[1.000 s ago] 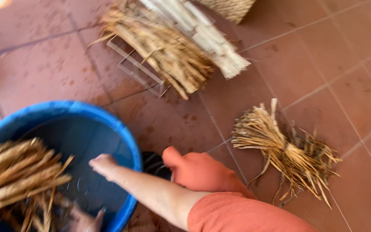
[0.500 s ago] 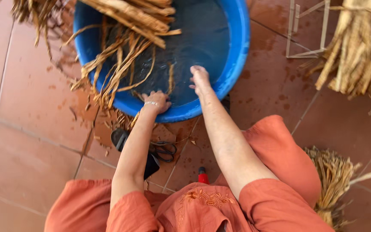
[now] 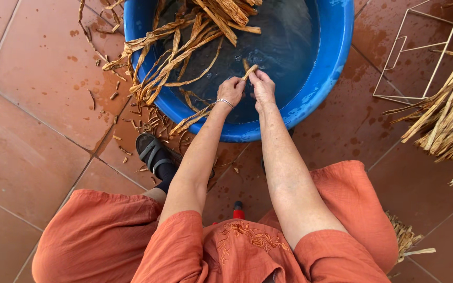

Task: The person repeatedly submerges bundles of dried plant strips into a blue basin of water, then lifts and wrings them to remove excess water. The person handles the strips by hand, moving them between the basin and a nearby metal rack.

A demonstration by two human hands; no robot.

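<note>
Looking down over my arms here: both hands meet above the blue tub, which has water in it. My left hand and right hand are pressed close together, each pinching the same short strip of dried leaf, which pokes up between the fingertips just over the water. A bracelet sits on my left wrist. More wet leaves drape over the tub's far-left rim onto the tile floor. A sandal shows near the tub's edge. Off right, a wire rack stands beside a dry straw bundle.
</note>
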